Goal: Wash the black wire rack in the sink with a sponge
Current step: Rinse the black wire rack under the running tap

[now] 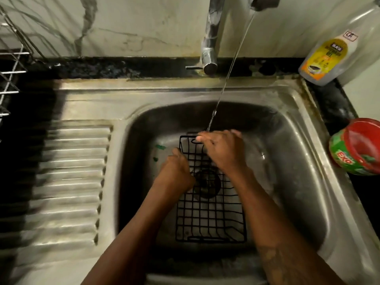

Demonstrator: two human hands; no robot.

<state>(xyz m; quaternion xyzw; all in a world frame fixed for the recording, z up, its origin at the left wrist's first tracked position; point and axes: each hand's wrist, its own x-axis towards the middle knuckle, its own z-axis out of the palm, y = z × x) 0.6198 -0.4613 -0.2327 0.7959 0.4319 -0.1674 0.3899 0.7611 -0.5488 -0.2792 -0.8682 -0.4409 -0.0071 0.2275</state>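
Two hands grip the black wire rack (211,220) in the sink (292,128) — left hand (176,168) its side, right hand (222,150) its far rim.

A: Left grip (176,171): fingers tucked under; whatever they hold is hidden. Green scrap (160,147) beside it, too smeared to name.
B: Right grip (222,150) covers the far corner of the black wire rack (209,214); fingertips (199,138) blurred, clasp or mere touch undecidable.
A: Drain (207,185) half behind rack wires and the left wrist. Both forearms (144,223) cut by the bottom edge.
B: Tap (209,38): top lost past the upper edge. Bottle (327,58): neck runs out at the right edge; label print too small to read.
A: Red-and-green tub (357,149) clipped at right, white wire rack (10,79) clipped at left. Drainboard (67,182) ridges smeared by motion blur.
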